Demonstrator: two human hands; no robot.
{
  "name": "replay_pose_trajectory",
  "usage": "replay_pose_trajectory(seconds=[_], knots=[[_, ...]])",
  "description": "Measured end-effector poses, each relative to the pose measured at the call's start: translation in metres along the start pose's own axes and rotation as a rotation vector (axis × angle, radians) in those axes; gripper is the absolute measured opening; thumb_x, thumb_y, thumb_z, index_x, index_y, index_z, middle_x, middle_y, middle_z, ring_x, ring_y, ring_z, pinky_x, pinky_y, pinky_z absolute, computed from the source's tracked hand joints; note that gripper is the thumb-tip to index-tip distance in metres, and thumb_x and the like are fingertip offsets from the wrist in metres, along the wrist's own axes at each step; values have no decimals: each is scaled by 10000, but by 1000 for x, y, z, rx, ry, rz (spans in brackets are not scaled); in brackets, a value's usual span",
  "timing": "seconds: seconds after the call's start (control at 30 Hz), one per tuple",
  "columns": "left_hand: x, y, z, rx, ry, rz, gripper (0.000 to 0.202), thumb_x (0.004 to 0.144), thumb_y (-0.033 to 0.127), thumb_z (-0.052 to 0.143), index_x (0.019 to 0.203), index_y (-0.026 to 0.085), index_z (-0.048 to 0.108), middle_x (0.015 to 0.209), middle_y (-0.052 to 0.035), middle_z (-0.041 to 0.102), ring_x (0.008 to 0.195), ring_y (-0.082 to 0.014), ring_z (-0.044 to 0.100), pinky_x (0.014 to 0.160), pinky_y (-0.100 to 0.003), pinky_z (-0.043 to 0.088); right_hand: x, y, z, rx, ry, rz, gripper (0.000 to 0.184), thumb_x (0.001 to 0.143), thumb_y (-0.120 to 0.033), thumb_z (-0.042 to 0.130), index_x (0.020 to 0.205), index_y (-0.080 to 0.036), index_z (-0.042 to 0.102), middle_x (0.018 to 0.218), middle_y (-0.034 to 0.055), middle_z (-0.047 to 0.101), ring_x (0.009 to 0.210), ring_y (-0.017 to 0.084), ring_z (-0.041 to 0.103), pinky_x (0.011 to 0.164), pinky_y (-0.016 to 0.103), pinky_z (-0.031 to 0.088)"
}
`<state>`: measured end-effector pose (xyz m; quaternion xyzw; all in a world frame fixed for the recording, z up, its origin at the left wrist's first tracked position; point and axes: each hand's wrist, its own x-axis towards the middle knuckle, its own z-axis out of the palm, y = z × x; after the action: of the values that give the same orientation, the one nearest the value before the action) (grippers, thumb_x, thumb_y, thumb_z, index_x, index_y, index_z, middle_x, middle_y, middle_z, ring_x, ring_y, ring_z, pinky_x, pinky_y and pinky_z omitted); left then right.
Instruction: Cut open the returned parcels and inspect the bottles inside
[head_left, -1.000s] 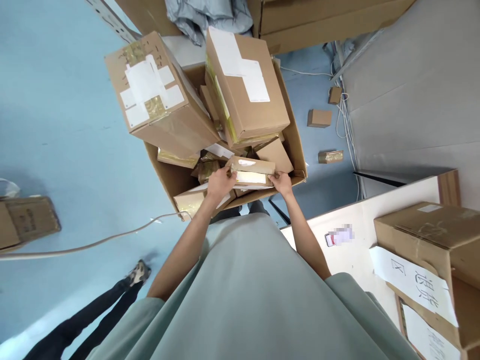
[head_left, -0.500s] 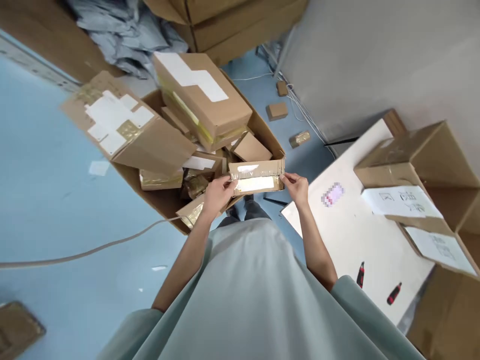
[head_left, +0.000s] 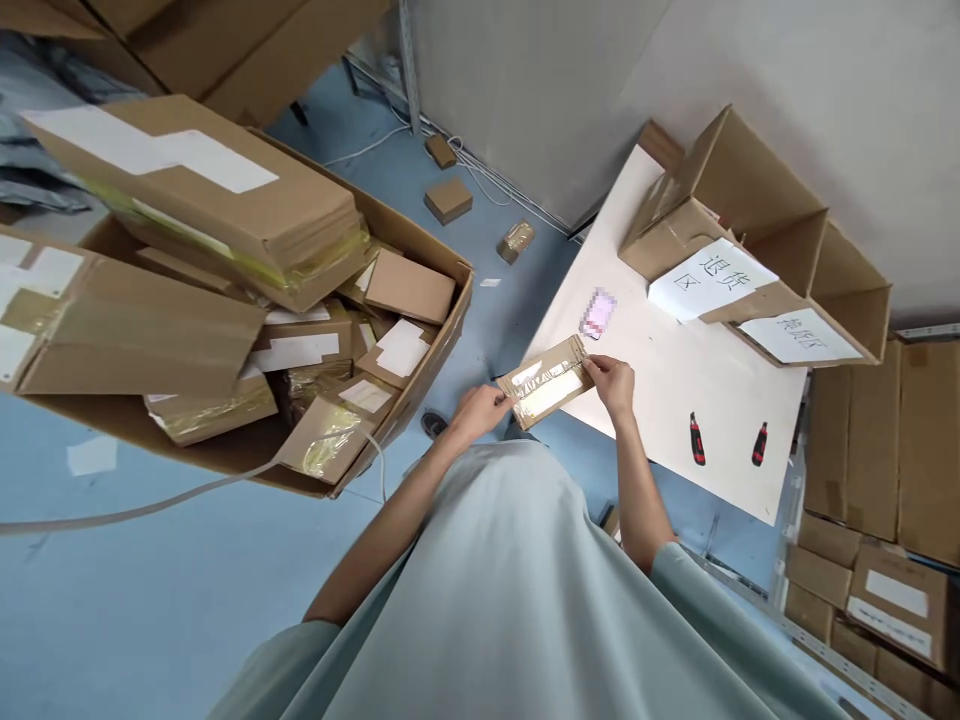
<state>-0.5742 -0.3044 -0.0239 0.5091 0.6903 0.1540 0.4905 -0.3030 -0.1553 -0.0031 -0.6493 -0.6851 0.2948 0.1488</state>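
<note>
A small taped cardboard box [head_left: 551, 378] with white labels on its face is held in front of my body, tilted up toward the right. My left hand [head_left: 480, 412] pinches its left end, and my right hand [head_left: 611, 383] grips its right end near the top corner. Clear tape shines across the middle of the box. Just beyond it stands the white table [head_left: 660, 390]. Left of my hands, a large open carton [head_left: 442, 330] is full of taped parcels.
Two red-and-black utility knives [head_left: 697, 440] and a blurred pinkish item [head_left: 598, 313] lie on the table. An open divided cardboard box [head_left: 757, 230] with paper signs stands there too. Small boxes [head_left: 448, 200] and cables lie on the floor. Stacked cartons [head_left: 870, 450] fill the right side.
My view has turned right toward the table. Both hands have carried the small box away from the large carton to the table's near edge, and it now tilts.
</note>
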Motion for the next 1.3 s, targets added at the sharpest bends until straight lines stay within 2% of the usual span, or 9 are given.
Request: replay_pose_trajectory(seconds=[0.27, 0.43, 0.53, 0.63, 0.77, 0.87, 1.07, 1.2, 1.3], knots=[[56, 64, 119, -14, -94, -46, 503, 1072, 542, 579, 724, 242, 784, 748, -76, 783, 836, -285, 770, 772, -348, 515, 49, 86, -28, -305, -47, -154, 412, 1102, -245, 471, 1143, -189, 878, 1155, 178, 844, 1179, 358, 720, 1104, 494, 552], [92, 117, 190, -90, -117, -111, 342, 1063, 481, 628, 1122, 231, 853, 1198, -100, 879, 1191, -315, 805, 1020, -373, 591, 95, 142, -50, -268, -112, -194, 440, 1068, -226, 541, 1433, -150, 774, 1397, 202, 790, 1349, 386, 647, 1229, 537, 475], [101, 139, 217, -93, -131, -140, 365, 1042, 448, 671, 1262, 199, 823, 1336, -144, 847, 1238, -328, 808, 1085, -392, 594, 108, 169, -60, -217, -150, -180, 511, 1034, -218, 586, 1522, -139, 712, 1556, 193, 724, 1465, 395, 587, 1316, 565, 399], [101, 147, 224, -100, -147, -150, 324, 991, 438, 713, 1157, 196, 850, 1212, -126, 876, 1179, -336, 825, 1068, -390, 608, 106, 184, -67, -182, -166, -134, 538, 1011, -203, 601, 1537, -150, 700, 1621, 171, 694, 1546, 406, 535, 1355, 601, 353], [97, 135, 205, -239, -195, -152, 358, 954, 513, 708, 833, 204, 844, 981, -82, 885, 1066, -320, 837, 1009, -372, 633, 93, 172, -65, -125, -74, -161, 534, 1037, -228, 570, 1552, -154, 691, 1687, 167, 639, 1601, 383, 498, 1381, 611, 337], [92, 112, 176, -396, -118, -172, 472, 959, 615, 682, 852, 191, 860, 1001, -91, 893, 1079, -317, 841, 1023, -391, 646, 80, 133, -49, -86, -47, -264, 493, 1089, -303, 536, 1529, -168, 710, 1658, 161, 662, 1580, 362, 525, 1379, 602, 358], [50, 41, 94, -556, 496, -223, 558, 1086, 600, 517, 1114, 178, 881, 1229, -126, 879, 1132, -305, 834, 1093, -404, 617, 45, 25, 25, -61, -241, -565, 423, 1132, -365, 554, 1447, -187, 773, 1562, 158, 733, 1514, 333, 607, 1347, 532, 434], [-10, -26, 31, -435, 953, -276, 464, 1092, 510, 565, 1309, 190, 821, 1367, -126, 829, 1328, -327, 758, 1226, -447, 543, 19, -42, 89, -86, -376, -714, 359, 1117, -326, 611, 1386, -188, 805, 1483, 162, 783, 1433, 330, 681, 1308, 526, 477], [-58, -85, -5, -301, 1153, -399, 597, 994, 439, 748, 1517, 157, 685, 1600, -199, 672, 1558, -383, 582, 1358, -517, 417, -5, -90, 138, -115, -495, -789, 327, 1106, -284, 653, 1363, -163, 814, 1436, 173, 810, 1383, 319, 729, 1287, 498, 493]])
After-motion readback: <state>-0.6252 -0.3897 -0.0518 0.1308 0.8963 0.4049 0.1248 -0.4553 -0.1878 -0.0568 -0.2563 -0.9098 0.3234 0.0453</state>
